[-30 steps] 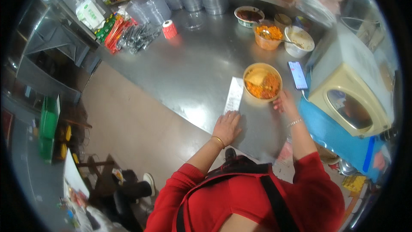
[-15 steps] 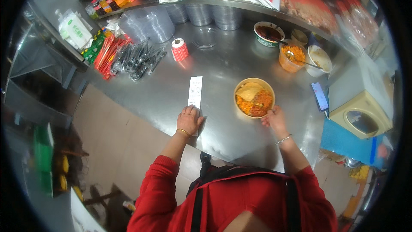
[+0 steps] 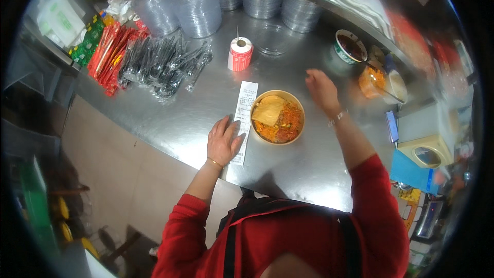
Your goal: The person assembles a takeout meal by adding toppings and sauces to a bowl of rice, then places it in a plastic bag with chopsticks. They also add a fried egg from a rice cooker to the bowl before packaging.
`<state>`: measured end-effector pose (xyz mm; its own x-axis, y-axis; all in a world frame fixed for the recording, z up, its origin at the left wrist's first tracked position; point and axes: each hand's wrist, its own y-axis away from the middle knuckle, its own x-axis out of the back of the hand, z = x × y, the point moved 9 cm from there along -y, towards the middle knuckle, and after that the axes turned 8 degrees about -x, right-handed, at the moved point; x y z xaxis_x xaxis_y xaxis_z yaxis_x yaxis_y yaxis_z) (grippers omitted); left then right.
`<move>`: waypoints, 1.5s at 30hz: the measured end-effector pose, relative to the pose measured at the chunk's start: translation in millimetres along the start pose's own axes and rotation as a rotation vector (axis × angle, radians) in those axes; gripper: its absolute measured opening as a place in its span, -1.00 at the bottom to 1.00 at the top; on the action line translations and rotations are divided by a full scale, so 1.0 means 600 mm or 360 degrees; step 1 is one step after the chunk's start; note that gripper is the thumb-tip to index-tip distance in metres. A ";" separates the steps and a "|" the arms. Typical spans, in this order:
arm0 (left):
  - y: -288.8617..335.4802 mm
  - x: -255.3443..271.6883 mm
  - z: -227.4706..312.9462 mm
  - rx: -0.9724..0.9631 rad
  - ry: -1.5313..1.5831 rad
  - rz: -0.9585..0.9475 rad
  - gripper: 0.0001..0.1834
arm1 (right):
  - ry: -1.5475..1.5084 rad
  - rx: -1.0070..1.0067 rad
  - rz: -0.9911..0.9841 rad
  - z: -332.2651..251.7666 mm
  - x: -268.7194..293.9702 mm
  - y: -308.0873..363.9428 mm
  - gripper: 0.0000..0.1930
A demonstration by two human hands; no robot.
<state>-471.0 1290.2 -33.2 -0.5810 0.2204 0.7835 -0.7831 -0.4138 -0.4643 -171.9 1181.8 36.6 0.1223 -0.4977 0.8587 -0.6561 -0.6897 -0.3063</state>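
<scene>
A round paper bowl (image 3: 286, 118) of food, with a pale folded sheet and orange shreds on top, stands mid-counter. Close along its left side lies a long white printed receipt (image 3: 247, 97). My left hand (image 3: 222, 142) rests at the receipt's left edge, fingers spread. Beyond the bowl to the right, my right hand (image 3: 323, 91) is raised over the counter with fingers stretched forward and nothing seen in it. Ahead of that hand are a white-and-green tub (image 3: 341, 54) of dark sauce and a tub (image 3: 371, 82) of orange shreds with a spoon.
A red-and-white paper roll (image 3: 241, 61) stands on the steel counter (image 3: 170, 123). Black wrapped cutlery packs (image 3: 154, 67), red packets (image 3: 105, 62) and clear lid stacks (image 3: 195, 10) sit at the back left. A phone (image 3: 392, 126) and a cream-coloured machine (image 3: 424, 149) are at right.
The bowl has moved left, close to the receipt. My right hand has let go of its rim and reached forward. My left hand's fingers have spread, and the view has shifted.
</scene>
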 end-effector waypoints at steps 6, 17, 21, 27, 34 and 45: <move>0.019 -0.028 -0.020 0.0059 -0.0104 -0.0184 -0.58 | 0.0435 0.0056 -0.0174 -0.033 -0.150 -0.164 -0.61; 0.022 -0.012 -0.043 0.0207 0.0040 0.0041 -0.55 | 0.0841 0.0467 -0.0044 -0.023 -0.259 -0.236 -0.88; 0.027 -0.001 -0.048 0.0247 0.0153 0.0138 -0.55 | 0.0154 0.0518 0.0655 -0.032 -0.088 -0.203 -0.95; 0.005 0.013 -0.029 0.0471 0.0658 0.0453 -0.61 | -0.1971 -0.0438 0.0069 0.065 0.084 -0.061 -0.82; -0.078 -0.049 -0.006 0.0863 0.1652 0.0154 -0.41 | -0.1706 -0.0733 -0.0682 -0.018 -0.047 0.117 -0.76; -0.079 -0.123 -0.045 0.0805 0.0890 0.0599 -0.83 | -0.0896 -0.0447 0.0180 0.038 -0.073 0.124 -0.81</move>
<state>-397.2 1317.6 -80.3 -0.9120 0.3384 0.2319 -0.3988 -0.8638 -0.3079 -209.2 1140.3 -33.2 0.3634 -0.8122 0.4563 -0.8486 -0.4907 -0.1976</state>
